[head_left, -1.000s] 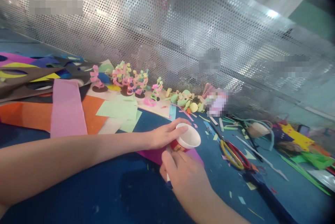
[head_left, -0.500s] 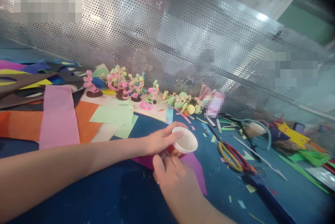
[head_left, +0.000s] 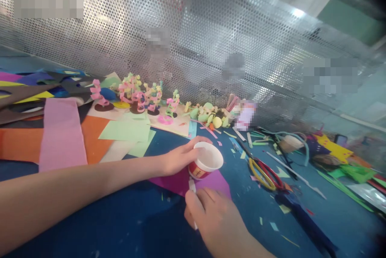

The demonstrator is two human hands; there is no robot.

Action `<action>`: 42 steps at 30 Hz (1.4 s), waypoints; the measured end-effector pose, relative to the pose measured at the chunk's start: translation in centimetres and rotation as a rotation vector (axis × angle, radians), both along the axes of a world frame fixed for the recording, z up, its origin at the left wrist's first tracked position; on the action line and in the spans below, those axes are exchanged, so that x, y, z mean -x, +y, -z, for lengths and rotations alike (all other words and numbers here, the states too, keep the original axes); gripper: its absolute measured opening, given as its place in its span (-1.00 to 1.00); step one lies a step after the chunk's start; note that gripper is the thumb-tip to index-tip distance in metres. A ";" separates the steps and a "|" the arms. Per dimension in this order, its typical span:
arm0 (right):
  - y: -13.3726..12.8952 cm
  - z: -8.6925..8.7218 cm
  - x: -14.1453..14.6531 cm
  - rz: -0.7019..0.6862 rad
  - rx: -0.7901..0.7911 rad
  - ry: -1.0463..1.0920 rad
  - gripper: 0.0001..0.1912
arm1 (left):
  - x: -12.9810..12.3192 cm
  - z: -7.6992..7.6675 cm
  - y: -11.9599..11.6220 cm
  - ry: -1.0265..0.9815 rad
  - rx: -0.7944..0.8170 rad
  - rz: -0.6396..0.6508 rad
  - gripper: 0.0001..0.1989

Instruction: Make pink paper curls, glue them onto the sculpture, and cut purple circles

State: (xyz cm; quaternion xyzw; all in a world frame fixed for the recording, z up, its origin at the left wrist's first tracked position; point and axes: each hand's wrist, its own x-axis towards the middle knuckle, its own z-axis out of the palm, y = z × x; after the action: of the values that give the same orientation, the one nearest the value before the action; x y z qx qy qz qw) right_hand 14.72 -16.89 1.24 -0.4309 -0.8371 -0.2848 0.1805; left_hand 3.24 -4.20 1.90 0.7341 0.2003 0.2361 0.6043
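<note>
A perforated metal screen (head_left: pixel 193 12) spans the background, above the blue table (head_left: pixel 120 226) at which I work. A pink strip (head_left: pixel 63 137) lies to the left, across orange material. A purple sheet (head_left: pixel 218 183) lies on the table in front of me, partly covered by my hands. Scissors (head_left: pixel 265 173) with yellow and red handles rest to the right, well apart from the cup. My right hand (head_left: pixel 214 213), fingers curled, grips a slender white piece; my left hand (head_left: pixel 181 157) grasps the paper cup (head_left: pixel 208 159), thumb at its rim. The cup (white inside, red outside) is mouth upward, beyond my right hand. The white piece (head_left: pixel 192 186) points toward the cup's lower edge (I cannot tell whether they touch).
</note>
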 end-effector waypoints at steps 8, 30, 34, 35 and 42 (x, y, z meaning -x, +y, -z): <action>-0.4 -0.8 -3.9 -0.118 0.432 0.254 -0.80 | -0.1 -0.1 -0.1 -0.030 0.030 0.032 -0.63; 1.2 0.9 -8.9 0.151 0.827 1.305 -0.80 | -0.3 -0.7 -0.3 0.028 -0.047 -0.009 -0.59; 1.5 0.6 -8.9 0.174 0.786 1.416 -0.81 | -0.3 -0.8 -0.4 0.039 -0.037 -0.014 -0.58; 1.6 0.5 -8.8 0.178 0.772 1.442 -0.80 | -0.3 -0.9 -0.4 0.041 -0.040 -0.014 -0.58; 1.8 0.3 -8.5 0.172 0.773 1.403 -0.78 | -0.3 -1.0 -0.4 0.057 -0.066 -0.021 -0.57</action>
State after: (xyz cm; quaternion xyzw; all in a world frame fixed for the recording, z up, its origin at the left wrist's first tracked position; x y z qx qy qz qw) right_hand 23.24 -15.10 0.98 -0.6043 -0.5318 0.3491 0.4798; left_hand 3.55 -4.61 2.87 0.7579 0.2174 0.2278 0.5713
